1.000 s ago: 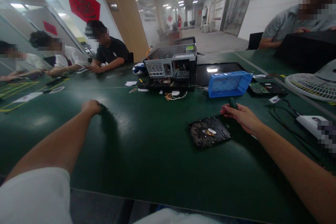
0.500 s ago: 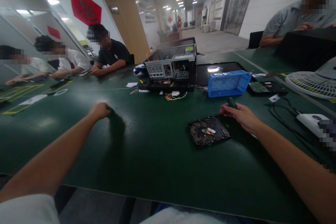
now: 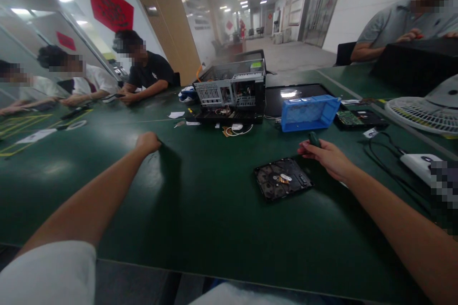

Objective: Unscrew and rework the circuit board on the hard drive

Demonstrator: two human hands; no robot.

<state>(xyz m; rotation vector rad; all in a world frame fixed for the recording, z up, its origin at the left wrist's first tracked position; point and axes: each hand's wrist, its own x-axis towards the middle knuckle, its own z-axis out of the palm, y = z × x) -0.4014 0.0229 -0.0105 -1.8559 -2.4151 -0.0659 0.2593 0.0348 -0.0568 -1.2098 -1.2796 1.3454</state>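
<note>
An opened hard drive [image 3: 283,178] lies flat on the green table [image 3: 214,209], its platter and arm exposed. My right hand [image 3: 327,156] rests just right of the drive, fingers closed round a dark green tool handle [image 3: 314,139] that sticks up. My left hand [image 3: 148,142] reaches out over the table at mid left, curled into a fist; what it holds, if anything, is hidden.
An open computer case [image 3: 232,90] stands at the back centre, loose cables [image 3: 236,129] before it. A blue plastic bin [image 3: 307,112], a circuit board [image 3: 350,118], a white fan [image 3: 425,114] and a white device with black cables [image 3: 417,163] lie right. Other people sit around the table.
My left hand has slid rightward and forward across the table. The small dark thing seen by its fingers earlier no longer shows. My right hand has stayed by the drive.
</note>
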